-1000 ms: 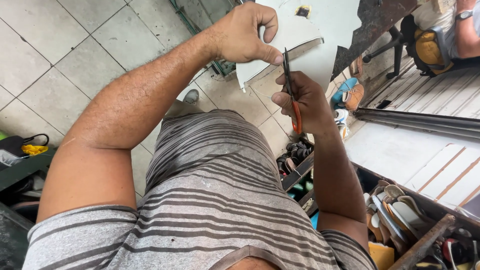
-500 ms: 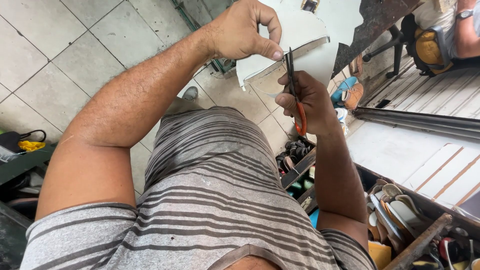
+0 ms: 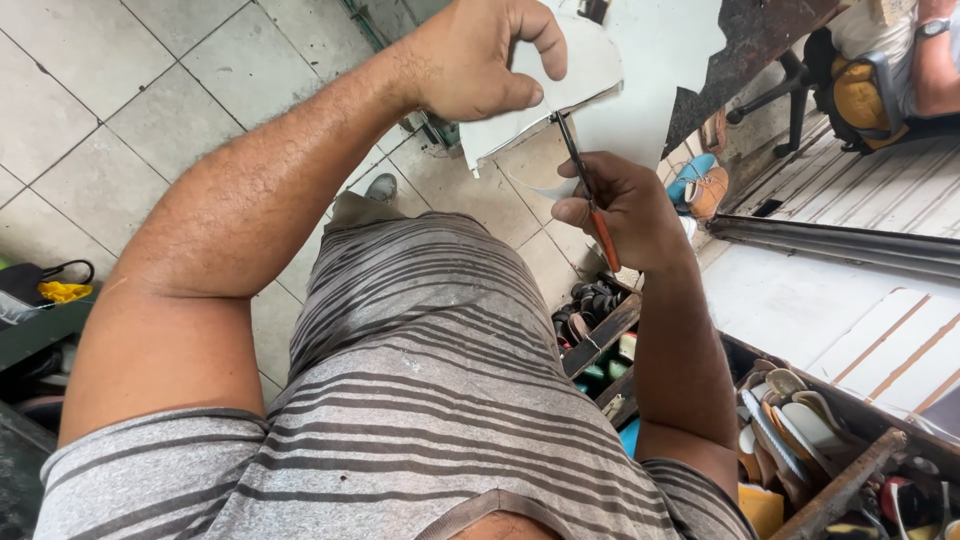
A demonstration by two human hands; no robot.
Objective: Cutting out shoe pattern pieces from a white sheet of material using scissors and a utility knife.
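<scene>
My left hand (image 3: 478, 58) pinched the white sheet (image 3: 580, 75); my right hand (image 3: 622, 208) gripped what looked like orange-handled scissors (image 3: 588, 195) cutting it.

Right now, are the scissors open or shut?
Cannot tell: the scissors show as one thin dark line into the white sheet.

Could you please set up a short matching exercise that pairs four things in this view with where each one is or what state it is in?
Things:
1. white sheet
2. tool with the orange handle
3. yellow cloth
4. sandals

Places or states:
A. lying at the far left edge, beside a black strap
B. pinched from above by the left hand
C. stacked in a wooden box at the lower right
D. gripped in the right hand, its dark tip against the sheet's edge

Pairs: 1-B, 2-D, 3-A, 4-C
</scene>
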